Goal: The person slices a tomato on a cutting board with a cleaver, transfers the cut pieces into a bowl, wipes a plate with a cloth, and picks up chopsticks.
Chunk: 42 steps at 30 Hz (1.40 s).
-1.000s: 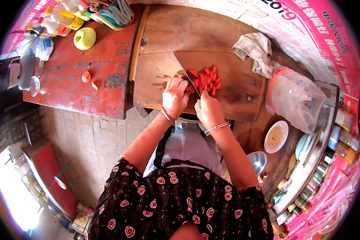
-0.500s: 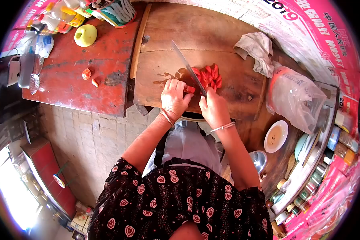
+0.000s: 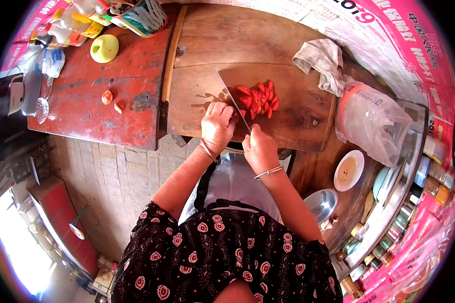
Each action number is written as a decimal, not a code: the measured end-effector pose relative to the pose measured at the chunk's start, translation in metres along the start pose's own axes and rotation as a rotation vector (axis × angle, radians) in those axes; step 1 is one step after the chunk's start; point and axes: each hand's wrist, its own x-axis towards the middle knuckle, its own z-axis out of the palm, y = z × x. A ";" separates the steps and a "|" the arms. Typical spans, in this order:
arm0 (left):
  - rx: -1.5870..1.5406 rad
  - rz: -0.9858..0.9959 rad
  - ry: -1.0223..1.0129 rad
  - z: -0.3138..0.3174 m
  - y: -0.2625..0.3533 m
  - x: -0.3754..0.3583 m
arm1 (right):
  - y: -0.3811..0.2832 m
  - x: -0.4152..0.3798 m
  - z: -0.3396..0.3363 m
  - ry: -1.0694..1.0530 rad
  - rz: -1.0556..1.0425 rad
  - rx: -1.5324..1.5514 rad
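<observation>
My right hand (image 3: 261, 148) is closed around the handle of a kitchen knife (image 3: 231, 97). The long blade slants up and left across the wooden board (image 3: 288, 116). Just left of the blade, my left hand (image 3: 218, 128) is bent down on the board, fingers curled over a piece of tomato that is mostly hidden. A heap of red cut tomato pieces (image 3: 259, 99) lies right of the blade. Wet marks (image 3: 207, 98) show on the wood beyond my left fingers.
On the red table (image 3: 131, 121) at left are a green apple (image 3: 104, 48), tomato scraps (image 3: 107, 97) and several bottles. A crumpled cloth (image 3: 321, 63) and plastic bag (image 3: 371, 121) sit at right. Nearer are a white bowl (image 3: 349, 170) and a metal bowl (image 3: 321, 204).
My right hand and the knife have shifted left, away from the heap and close against my left fingers. The tomato piece at my left fingertips shows less now.
</observation>
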 end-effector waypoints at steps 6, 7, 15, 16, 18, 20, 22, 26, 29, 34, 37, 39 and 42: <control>0.010 -0.007 0.009 0.002 0.003 0.002 | -0.005 0.016 0.004 -0.028 0.023 -0.036; 0.008 -0.002 0.017 0.004 0.002 0.002 | -0.009 0.020 0.005 -0.035 0.018 -0.062; 0.092 -0.022 0.022 0.008 0.004 0.001 | 0.003 -0.003 0.004 -0.046 -0.002 -0.116; 0.110 -0.031 0.020 0.008 0.003 0.001 | 0.006 -0.004 0.002 -0.054 0.002 -0.118; 0.146 -0.050 0.014 0.008 0.001 0.003 | 0.009 -0.005 -0.004 -0.072 0.008 -0.122; 0.143 -0.034 0.023 0.007 -0.002 0.006 | 0.010 -0.002 -0.005 -0.043 -0.002 -0.088; 0.144 0.006 -0.005 0.006 -0.001 0.012 | 0.014 0.000 -0.006 0.027 0.009 -0.070; 0.173 0.040 -0.005 0.021 -0.011 0.014 | 0.006 0.000 -0.011 0.136 -0.086 0.159; 0.105 0.130 -0.104 0.020 -0.019 0.017 | 0.003 -0.006 -0.014 0.166 -0.022 0.036; -0.166 -0.096 -0.104 -0.001 -0.007 0.012 | 0.029 -0.025 -0.028 0.370 0.047 -0.123; -0.096 -0.068 -0.161 -0.007 -0.008 0.007 | 0.052 -0.024 -0.028 0.522 0.105 -0.280; -0.099 -0.046 -0.161 -0.005 -0.006 0.006 | 0.069 -0.020 -0.024 0.560 0.123 -0.353; -0.103 -0.042 -0.189 -0.003 -0.002 0.006 | 0.079 -0.017 -0.015 0.548 0.152 -0.417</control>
